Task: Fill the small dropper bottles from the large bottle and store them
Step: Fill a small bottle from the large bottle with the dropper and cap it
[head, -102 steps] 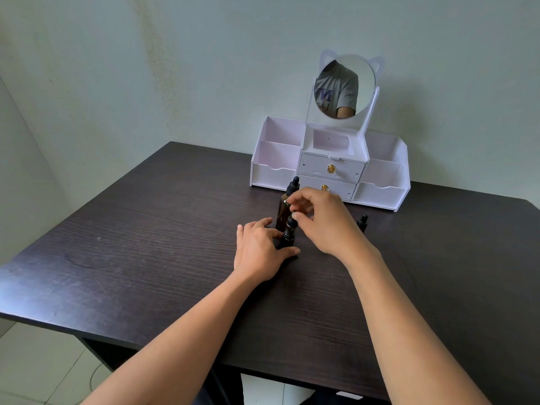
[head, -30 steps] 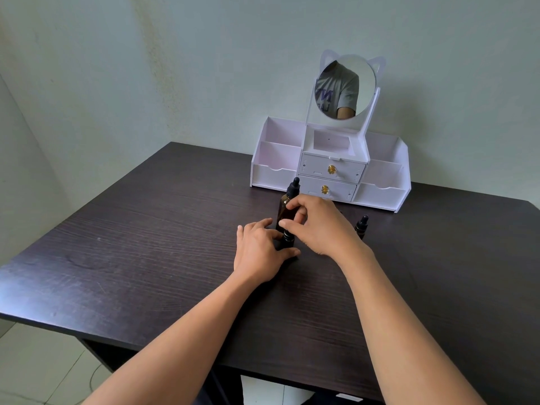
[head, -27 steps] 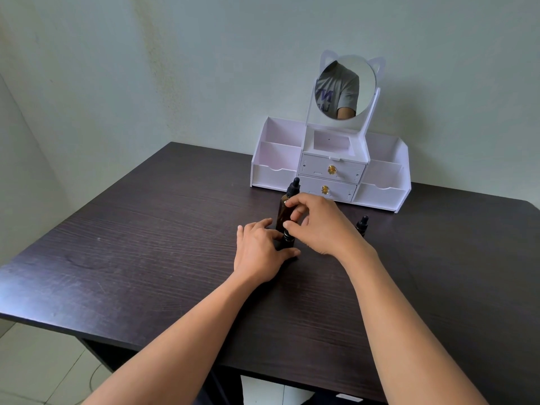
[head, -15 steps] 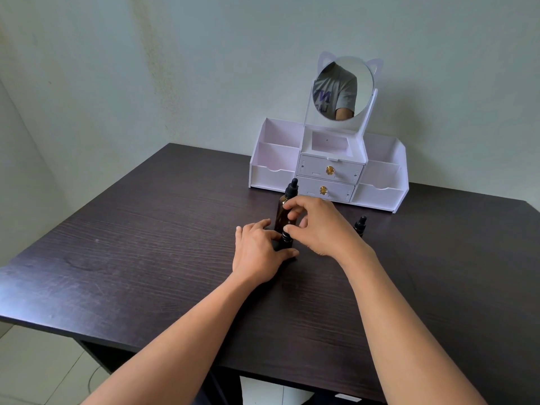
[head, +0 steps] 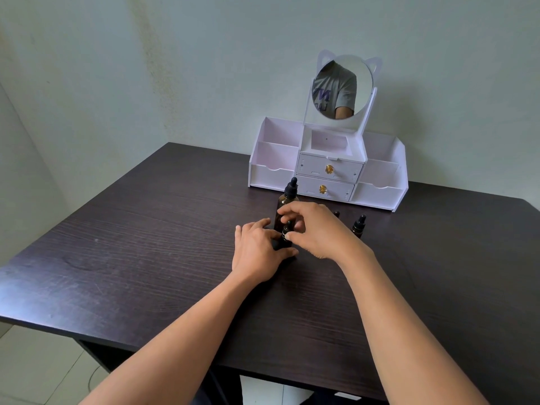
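Bracing from the left of the large bottle (head: 287,200), the left hand (head: 257,249) lies low on the table (head: 131,258), thumb and fingers curled round the base of 1 small dropper bottle (head: 287,238). That bottle stands upright just in front of the large bottle; whether the 2 touch I cannot tell. To the right of the large bottle, the right hand (head: 318,232) arches over, thumb and forefinger pinching the small bottle's black cap at its collar, the other fingers loosely bent. Further right of the large bottle stands a second small bottle (head: 358,226), capped, and the tip of a third (head: 336,213) peeps out behind the right hand. Behind the large bottle sits the white organizer (head: 380,197), its compartments holding no bottles. The small bottle looks light, smooth and narrow-footed, likely glass, so it should tip or slip easily: better held low round the body, as now. The hard collar is the place to twist; the soft bulb above would probably give and squeeze if gripped.
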